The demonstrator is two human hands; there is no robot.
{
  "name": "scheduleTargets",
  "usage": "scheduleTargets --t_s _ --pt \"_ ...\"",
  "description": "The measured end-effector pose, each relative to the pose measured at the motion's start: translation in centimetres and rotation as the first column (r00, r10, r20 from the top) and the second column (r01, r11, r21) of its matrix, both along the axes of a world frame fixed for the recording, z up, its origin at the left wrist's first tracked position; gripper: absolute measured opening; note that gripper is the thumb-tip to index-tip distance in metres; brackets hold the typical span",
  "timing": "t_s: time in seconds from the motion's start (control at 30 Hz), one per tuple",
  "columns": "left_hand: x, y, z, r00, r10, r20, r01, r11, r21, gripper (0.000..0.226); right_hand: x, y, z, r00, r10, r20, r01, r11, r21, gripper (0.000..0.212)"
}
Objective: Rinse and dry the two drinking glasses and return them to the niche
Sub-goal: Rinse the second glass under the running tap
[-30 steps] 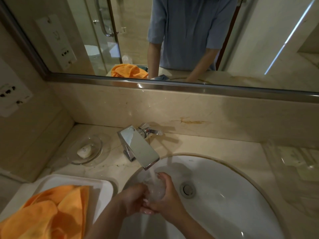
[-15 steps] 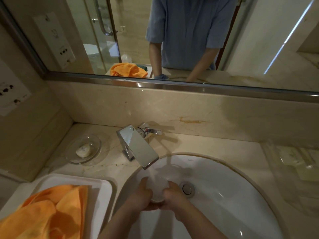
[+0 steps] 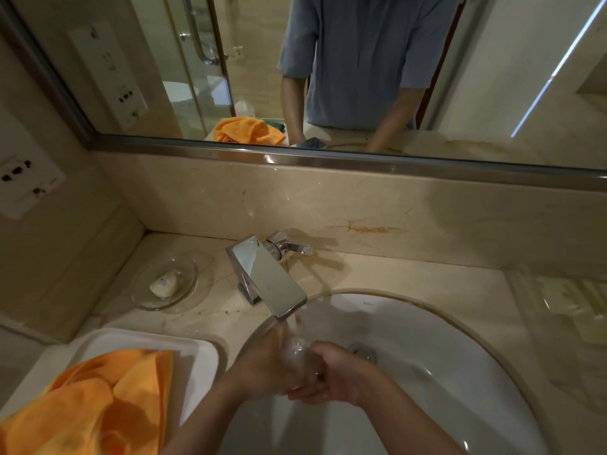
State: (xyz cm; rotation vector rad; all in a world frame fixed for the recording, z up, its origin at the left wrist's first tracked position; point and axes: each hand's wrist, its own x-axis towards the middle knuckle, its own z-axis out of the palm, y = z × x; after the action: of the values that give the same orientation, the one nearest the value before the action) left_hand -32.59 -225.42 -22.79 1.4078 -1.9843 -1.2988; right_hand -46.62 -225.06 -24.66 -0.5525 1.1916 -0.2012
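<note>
Both hands (image 3: 295, 369) have closed tighter round the glass (image 3: 297, 351), now seemingly tilted sideways.

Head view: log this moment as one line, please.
phase: rinsing | glass: under faucet stream, over sink | left hand, right hand: both gripping glass | orange towel: on tray

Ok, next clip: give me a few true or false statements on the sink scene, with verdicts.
1. Water runs from the faucet onto the glass. True.
2. Only the right hand holds the glass. False: the left hand holds it too.
3. The orange towel lies in the white tray. True.
4. The soap dish is empty. False: a white soap bar lies in it.
5. The soap dish sits right of the faucet. False: it sits left.
</note>
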Motion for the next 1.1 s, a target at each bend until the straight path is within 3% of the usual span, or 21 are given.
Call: scheduleTargets --t_s 0.1,0.17,0.27,0.37,0.5,0.63,0.77,0.87,1.1 --pt "0.7 1.3 -0.7 0.926 0.282 -0.252 -0.207 0.936 0.285 0.067 -1.1 -0.6 0.3 0.984 0.147 -0.098 -0.150 0.989 -0.017 0.070" --pt "0.7 2.2 -1.2 0.889 0.363 -0.280 -0.236 0.885 0.401 0.081 -1.9 -1.1 1.3 0.959 0.198 -0.201 -0.211 0.976 -0.045 0.077" --pt "0.3 3.3 -1.7 0.825 0.473 -0.311 -0.250 0.797 0.550 0.099 -2.7 -2.2 3.8 0.906 0.137 -0.399 -0.222 0.960 -0.173 0.078" --pt "-0.2 4.0 -2.1 0.722 0.622 -0.302 -0.242 0.636 0.732 0.086 -3.1 -3.6 6.0 0.821 0.057 -0.568 -0.325 0.864 -0.384 0.066" --pt "-1.3 4.1 -2.2 0.618 0.738 -0.271 -0.104 0.419 0.902 0.067 -2.6 -5.5 7.7 0.886 -0.113 -0.450 -0.214 0.761 -0.612 0.050" --pt "-2.6 3.9 -2.0 0.544 0.803 -0.244 0.001 0.290 0.957 0.051 -0.8 -7.3 8.1 0.920 -0.216 -0.328 -0.097 0.684 -0.723 0.047" --pt "-3.8 3.9 -2.1 0.335 0.919 -0.206 0.059 0.198 0.978 0.058 0.4 -7.7 8.3 0.921 -0.194 -0.338 -0.119 0.686 -0.718 0.044" --pt "-4.1 4.0 -2.3 0.206 0.958 -0.199 0.113 0.178 0.978 0.059 0.6 -7.5 8.8 0.897 -0.264 -0.354 -0.089 0.677 -0.731 0.038" --pt "-4.0 5.1 -2.5 0.113 0.972 -0.205 0.143 0.188 0.972 0.056 0.9 -6.6 8.8 0.895 -0.270 -0.355 -0.091 0.669 -0.737 0.038"
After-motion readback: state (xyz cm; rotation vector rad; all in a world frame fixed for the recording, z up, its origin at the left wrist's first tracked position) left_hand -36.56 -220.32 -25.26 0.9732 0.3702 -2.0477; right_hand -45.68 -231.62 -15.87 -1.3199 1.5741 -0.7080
